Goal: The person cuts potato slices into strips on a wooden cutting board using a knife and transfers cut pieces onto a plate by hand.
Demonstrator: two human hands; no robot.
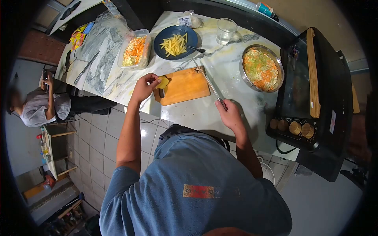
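Observation:
My left hand (146, 86) pinches a yellow potato slice (162, 82) over the left end of a wooden cutting board (185, 87). In my right hand (229, 112) is the handle of a long knife (210, 83). Its blade slants up and away, across the board's right side. Beyond the board, a dark blue plate (189, 32) holds pale yellow potato sticks (173, 45) and a dark-handled utensil (195, 49).
A plastic tub (145, 63) of shredded vegetables stands left of the plate. At right are a metal bowl (243, 74) of shredded vegetables and a black toaster oven (330, 90). A glass (226, 31) stands behind. Another person (47, 104) is at far left.

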